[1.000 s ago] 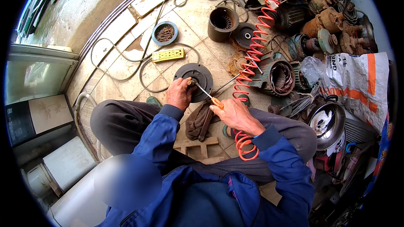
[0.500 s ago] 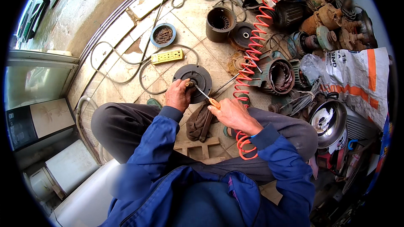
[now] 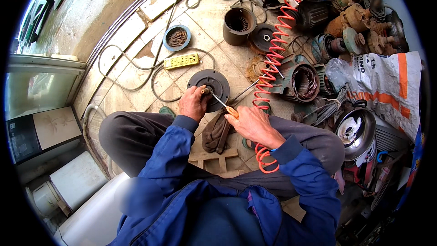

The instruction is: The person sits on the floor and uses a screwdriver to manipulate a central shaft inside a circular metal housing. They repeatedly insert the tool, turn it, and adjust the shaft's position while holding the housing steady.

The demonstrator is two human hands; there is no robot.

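Note:
My right hand (image 3: 255,125) is closed round the orange handle of a screwdriver (image 3: 220,100). The metal blade reaches left to the centre of a dark round flange (image 3: 216,80), which has small holes along its rim. My left hand (image 3: 193,104) lies at the near left of the flange. Its fingers pinch a small brownish cylindrical piece (image 3: 205,91) at the hub, right by the screwdriver's tip. How the tip meets the hub is too small to tell. Below the flange, between my knees, lies a crumpled brown cloth (image 3: 215,133).
A yellow power strip (image 3: 182,61) and a blue-rimmed bowl of bolts (image 3: 176,38) lie beyond, with a dark hollow cylinder (image 3: 239,26). A red coiled hose (image 3: 273,57) crosses on the right beside a green motor housing (image 3: 300,82). A wooden frame (image 3: 221,160) lies nearest me.

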